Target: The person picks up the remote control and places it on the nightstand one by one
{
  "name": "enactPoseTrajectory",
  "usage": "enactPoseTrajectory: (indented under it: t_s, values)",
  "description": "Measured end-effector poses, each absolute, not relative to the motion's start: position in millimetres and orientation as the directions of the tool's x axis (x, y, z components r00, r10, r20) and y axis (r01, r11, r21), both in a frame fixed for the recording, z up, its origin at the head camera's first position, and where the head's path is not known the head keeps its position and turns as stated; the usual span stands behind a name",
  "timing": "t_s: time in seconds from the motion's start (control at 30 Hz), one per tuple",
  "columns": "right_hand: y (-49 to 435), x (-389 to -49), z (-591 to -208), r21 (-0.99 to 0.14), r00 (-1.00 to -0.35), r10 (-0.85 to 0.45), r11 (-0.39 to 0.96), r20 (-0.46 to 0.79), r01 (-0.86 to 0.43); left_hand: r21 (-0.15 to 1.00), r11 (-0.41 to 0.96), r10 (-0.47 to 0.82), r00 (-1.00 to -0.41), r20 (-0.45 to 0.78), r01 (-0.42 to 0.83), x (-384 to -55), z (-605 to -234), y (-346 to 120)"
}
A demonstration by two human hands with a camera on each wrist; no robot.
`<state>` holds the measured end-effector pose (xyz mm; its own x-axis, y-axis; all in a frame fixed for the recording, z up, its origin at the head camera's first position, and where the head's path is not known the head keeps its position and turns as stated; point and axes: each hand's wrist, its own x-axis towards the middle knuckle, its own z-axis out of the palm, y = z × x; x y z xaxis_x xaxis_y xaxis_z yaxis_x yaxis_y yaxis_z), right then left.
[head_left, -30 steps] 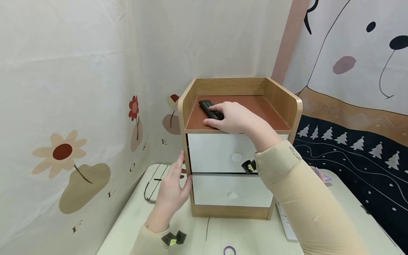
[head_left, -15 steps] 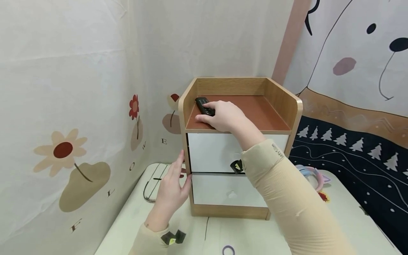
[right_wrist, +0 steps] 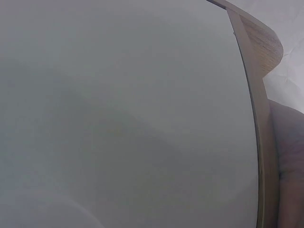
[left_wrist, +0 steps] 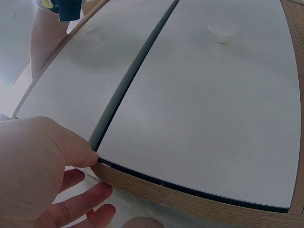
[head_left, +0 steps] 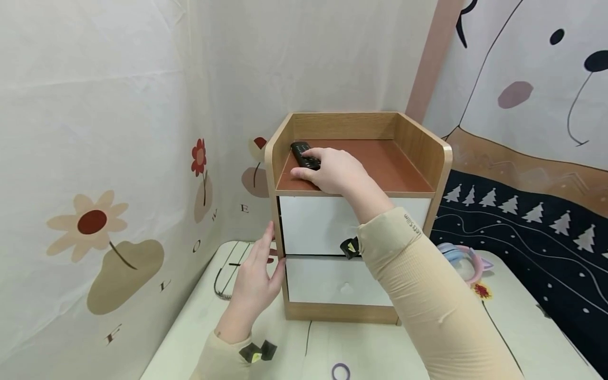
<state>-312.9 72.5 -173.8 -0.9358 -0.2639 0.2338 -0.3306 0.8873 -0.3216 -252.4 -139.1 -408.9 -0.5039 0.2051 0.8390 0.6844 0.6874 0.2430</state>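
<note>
A black remote control [head_left: 301, 150] lies on the brown top shelf [head_left: 375, 158] of a small wooden cabinet, near its left side wall. My right hand [head_left: 334, 171] reaches over the shelf's front edge and holds the remote's near end between thumb and fingers, partly hiding it. My left hand [head_left: 254, 282] rests against the cabinet's left side, fingers straight and pointing up. In the left wrist view its thumb [left_wrist: 78, 152] touches the frame by the gap between the two drawers. Both white drawer fronts [head_left: 328, 279] are in place, each with a pale knob [left_wrist: 223, 29].
A purple ring [head_left: 340, 371] lies on the pale tabletop [head_left: 285, 359] in front of the cabinet. To the right sits a pink and blue headband-like item [head_left: 472, 264]. Printed cloths hang behind and at the left [head_left: 119, 105]. My right sleeve [head_left: 408, 274] covers part of the drawers.
My right hand and the remote have shifted left on the shelf, toward its left wall, then stayed nearly still. The headband-like item has come into fuller view. My left hand has not moved.
</note>
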Motion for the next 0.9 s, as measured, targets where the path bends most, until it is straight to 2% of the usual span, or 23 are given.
enactPoseTrajectory:
  t_s: [0.4,0.9]
  values:
    - [74,-309,-175,-0.318,-0.939,-0.269,0.890,0.214,-0.327,0.248,0.684,0.206,-0.508,0.836,0.686,-251,-408,-138]
    - [82,-292,-188,-0.314,-0.867,-0.269,0.853,0.419,-0.417,0.242,0.680,0.202,-0.494,0.846,0.692,-252,-410,-140]
